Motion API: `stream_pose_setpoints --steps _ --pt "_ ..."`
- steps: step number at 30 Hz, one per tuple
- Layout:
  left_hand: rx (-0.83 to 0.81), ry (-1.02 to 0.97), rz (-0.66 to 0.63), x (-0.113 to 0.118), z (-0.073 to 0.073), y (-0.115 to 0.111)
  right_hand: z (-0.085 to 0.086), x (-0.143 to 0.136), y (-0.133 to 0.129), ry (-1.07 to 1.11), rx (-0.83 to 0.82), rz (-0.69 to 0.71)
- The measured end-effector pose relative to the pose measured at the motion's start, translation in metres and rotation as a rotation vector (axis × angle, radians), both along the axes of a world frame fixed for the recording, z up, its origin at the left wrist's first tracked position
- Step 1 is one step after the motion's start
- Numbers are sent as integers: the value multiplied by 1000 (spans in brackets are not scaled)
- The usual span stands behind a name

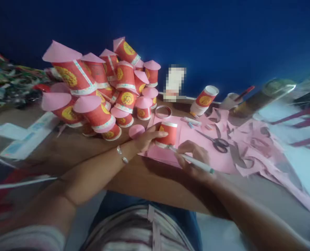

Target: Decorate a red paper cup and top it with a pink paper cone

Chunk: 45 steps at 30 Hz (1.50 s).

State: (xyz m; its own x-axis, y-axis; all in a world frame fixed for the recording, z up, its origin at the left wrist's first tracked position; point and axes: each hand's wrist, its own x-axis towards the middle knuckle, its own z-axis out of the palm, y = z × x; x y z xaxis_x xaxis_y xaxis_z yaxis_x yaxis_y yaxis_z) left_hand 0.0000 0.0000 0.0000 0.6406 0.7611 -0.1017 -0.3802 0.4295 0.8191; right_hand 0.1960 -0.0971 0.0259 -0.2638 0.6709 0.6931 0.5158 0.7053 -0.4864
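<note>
My left hand (153, 136) is wrapped around a red paper cup (170, 134) with a white band at its top. My right hand (194, 159) grips a white pen (195, 162) with a green end. Its tip meets the cup's lower edge, where a patterned trim shows. Beneath the cup lie pink paper sheets (160, 156). A small pink paper cone (136, 131) rests beside my left wrist. Just behind the cup is a roll of tape (163, 111).
Many red cups with pink cone tops (94, 113) are piled at the left. Black-handled scissors (219, 143) lie among pink scraps (254, 146) at the right. A stack of cups (204, 100) and a cup with a red pen (232, 101) stand behind.
</note>
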Motion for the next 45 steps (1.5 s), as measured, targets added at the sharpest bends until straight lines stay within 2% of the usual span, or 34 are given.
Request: stream_pose_setpoints --steps 6,14,17,21,27,30,35,45 --pt "2 -33 31 -2 -5 6 3 8 4 59 -65 4" --pt "-12 -100 17 -3 -1 6 -2 4 6 173 -126 88" --pt "6 -91 47 -2 0 7 -3 3 6 174 -126 105" --pt "16 -73 -2 0 -2 6 -5 0 6 161 -108 111" --pt "8 2 6 -1 4 0 -4 -2 6 134 -100 139" --pt "-3 27 -14 -1 5 -1 -3 0 5 101 -88 108" --pt "7 55 25 -1 1 2 -1 4 2 24 -69 -22" --pt "0 51 31 0 6 0 -2 1 1 -6 -38 -24"
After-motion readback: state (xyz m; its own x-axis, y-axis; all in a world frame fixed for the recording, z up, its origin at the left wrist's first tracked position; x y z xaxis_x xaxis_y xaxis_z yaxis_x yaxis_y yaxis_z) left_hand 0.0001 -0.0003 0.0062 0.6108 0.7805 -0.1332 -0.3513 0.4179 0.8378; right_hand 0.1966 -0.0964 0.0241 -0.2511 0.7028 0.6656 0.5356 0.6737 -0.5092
